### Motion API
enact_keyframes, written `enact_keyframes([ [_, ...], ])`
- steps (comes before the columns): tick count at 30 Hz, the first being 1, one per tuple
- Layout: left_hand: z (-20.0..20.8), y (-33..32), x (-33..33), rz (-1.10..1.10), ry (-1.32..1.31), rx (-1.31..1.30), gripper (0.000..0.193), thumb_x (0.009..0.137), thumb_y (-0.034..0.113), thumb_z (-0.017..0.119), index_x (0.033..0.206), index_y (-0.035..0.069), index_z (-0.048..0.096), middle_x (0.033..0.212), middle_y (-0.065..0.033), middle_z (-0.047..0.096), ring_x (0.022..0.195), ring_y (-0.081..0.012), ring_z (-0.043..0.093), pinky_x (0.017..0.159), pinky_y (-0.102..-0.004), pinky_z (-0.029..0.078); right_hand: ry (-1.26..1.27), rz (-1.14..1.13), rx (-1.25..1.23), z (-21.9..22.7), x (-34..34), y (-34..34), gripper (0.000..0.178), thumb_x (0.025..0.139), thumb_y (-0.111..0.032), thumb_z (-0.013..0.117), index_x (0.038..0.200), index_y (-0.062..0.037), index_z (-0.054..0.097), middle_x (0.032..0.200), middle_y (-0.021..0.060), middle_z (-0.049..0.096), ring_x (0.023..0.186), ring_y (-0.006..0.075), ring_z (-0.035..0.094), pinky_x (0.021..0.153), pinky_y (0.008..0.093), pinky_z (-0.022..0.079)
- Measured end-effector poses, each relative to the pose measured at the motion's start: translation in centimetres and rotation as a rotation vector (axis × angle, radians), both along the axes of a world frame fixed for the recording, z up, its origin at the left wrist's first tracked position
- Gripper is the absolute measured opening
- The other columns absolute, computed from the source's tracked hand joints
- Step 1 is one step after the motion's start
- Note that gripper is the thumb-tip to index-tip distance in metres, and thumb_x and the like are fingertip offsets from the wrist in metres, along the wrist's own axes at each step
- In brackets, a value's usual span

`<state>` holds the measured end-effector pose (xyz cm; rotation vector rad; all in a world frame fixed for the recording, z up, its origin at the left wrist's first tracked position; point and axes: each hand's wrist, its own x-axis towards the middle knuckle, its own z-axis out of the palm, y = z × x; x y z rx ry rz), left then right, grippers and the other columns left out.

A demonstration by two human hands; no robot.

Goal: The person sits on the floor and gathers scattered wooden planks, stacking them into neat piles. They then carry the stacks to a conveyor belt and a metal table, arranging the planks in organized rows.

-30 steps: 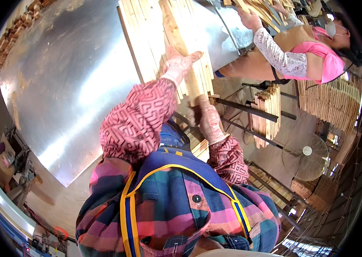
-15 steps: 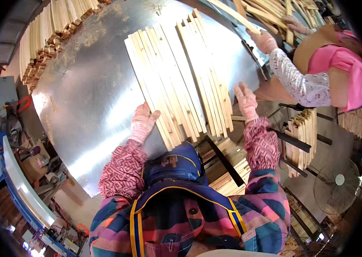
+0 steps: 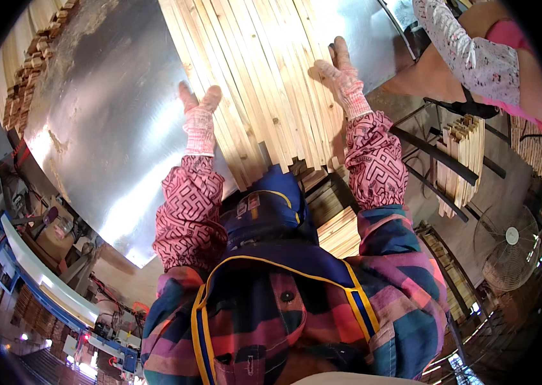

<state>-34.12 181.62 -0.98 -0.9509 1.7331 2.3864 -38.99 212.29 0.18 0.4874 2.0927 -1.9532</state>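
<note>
Pale wooden strips lie side by side on a shiny metal table, their near ends uneven and close to my apron. In a pink knit glove, my left hand is at the left edge of the strips, thumb and fingers apart. My right hand, gloved alike, is at their right edge with its fingers stretched forward. Neither hand is wrapped round a strip. The far ends of the strips run out of the picture.
More strips are stacked at the far left. A co-worker's patterned sleeve shows at the upper right. Below it, a black metal rack holds a wood bundle, with a fan nearby. Blue machinery stands at left.
My hands have moved forward along both sides of the strips. The gap that split the strips into two groups has closed. The view has shifted, and the co-worker's hands are out of the picture.
</note>
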Motion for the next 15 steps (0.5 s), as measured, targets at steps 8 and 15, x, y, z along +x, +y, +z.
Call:
enact_keyframes([
  [8, 2.9, -10.5, 6.5, -0.317, -0.188, 0.354, 0.055, 0.082, 0.006, 0.070, 0.131, 0.002, 0.046, 0.111, -0.0148, 0.064, 0.093, -0.0275, 0.068, 0.080, -0.0421, 0.060, -0.385, -0.128, -0.262, 1.6, 11.3, -8.5, 0.098, 0.081, 0.004, 0.070, 0.154, -0.0192, 0.009, 0.141, 0.0207, 0.045, 0.125, 0.0263, 0.051, 0.106, 0.0338, 0.045],
  [15, 8.0, -23.0, 16.8, -0.422, -0.186, 0.461, 0.060, 0.080, 0.013, 0.074, 0.131, -0.004, 0.047, 0.116, -0.0200, 0.063, 0.102, -0.0337, 0.066, 0.087, -0.0482, 0.057, -0.220, -0.161, -0.425, 7.3, 24.4, -21.9, 0.097, 0.078, 0.006, 0.070, 0.153, -0.0124, 0.012, 0.135, 0.0194, 0.050, 0.116, 0.0285, 0.057, 0.103, 0.0359, 0.048],
])
